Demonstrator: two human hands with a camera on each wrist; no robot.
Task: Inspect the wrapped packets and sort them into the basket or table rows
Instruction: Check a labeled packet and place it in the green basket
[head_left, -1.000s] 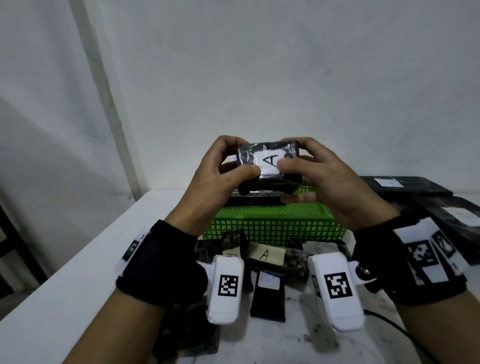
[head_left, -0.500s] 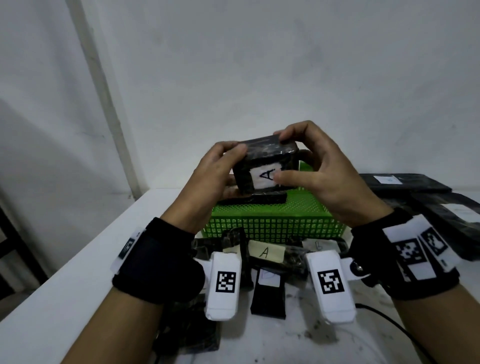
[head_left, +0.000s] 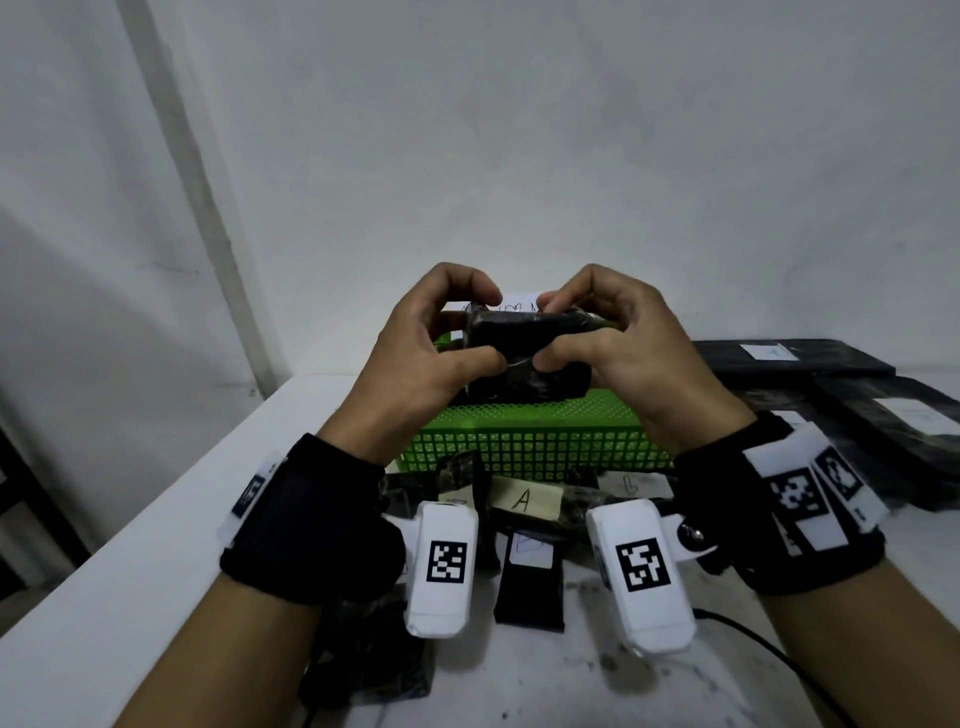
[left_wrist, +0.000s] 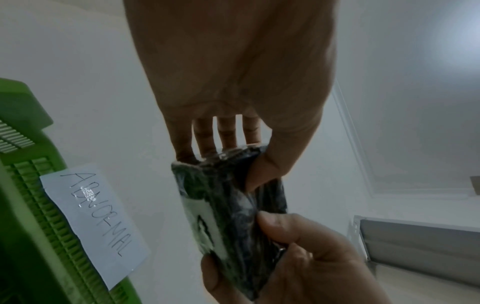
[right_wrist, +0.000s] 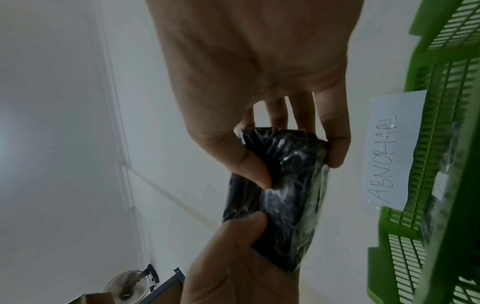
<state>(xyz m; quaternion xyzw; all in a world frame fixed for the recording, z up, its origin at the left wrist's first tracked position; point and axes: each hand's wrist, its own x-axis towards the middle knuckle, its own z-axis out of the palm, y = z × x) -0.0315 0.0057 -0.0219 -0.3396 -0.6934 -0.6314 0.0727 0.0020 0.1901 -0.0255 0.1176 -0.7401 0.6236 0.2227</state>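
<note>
Both hands held one black wrapped packet (head_left: 524, 332) in the air above the green basket (head_left: 535, 441), near its far rim. The left hand (head_left: 415, 358) pinched the packet's left end, thumb on the near face and fingers curled over the top; the right hand (head_left: 618, 343) gripped the right end the same way. From the head view only the packet's dark, glossy near side showed; its white label (left_wrist: 202, 224) faced away and appeared only in the left wrist view, partly cut by the wrap, with the letter too blurred to read. The right wrist view showed crinkled film under the right thumb (right_wrist: 249, 168) and no label.

A white paper tag (left_wrist: 93, 222) reading ABNORMAL hung on the basket's far wall; from the head view most of it sat hidden behind the hands. The basket's contents were largely hidden by the hands and the packet, though something dark lay inside.

In front of the basket, several dark packets (head_left: 530, 587) lay on the white table (head_left: 156, 545), partly covered by the wrist cameras; a label marked A (head_left: 522, 499) was readable there, the others not. Right of the basket, long black packets (head_left: 789, 356) ran out of frame. Left of the basket the table's edge stood near, with bare surface between.
</note>
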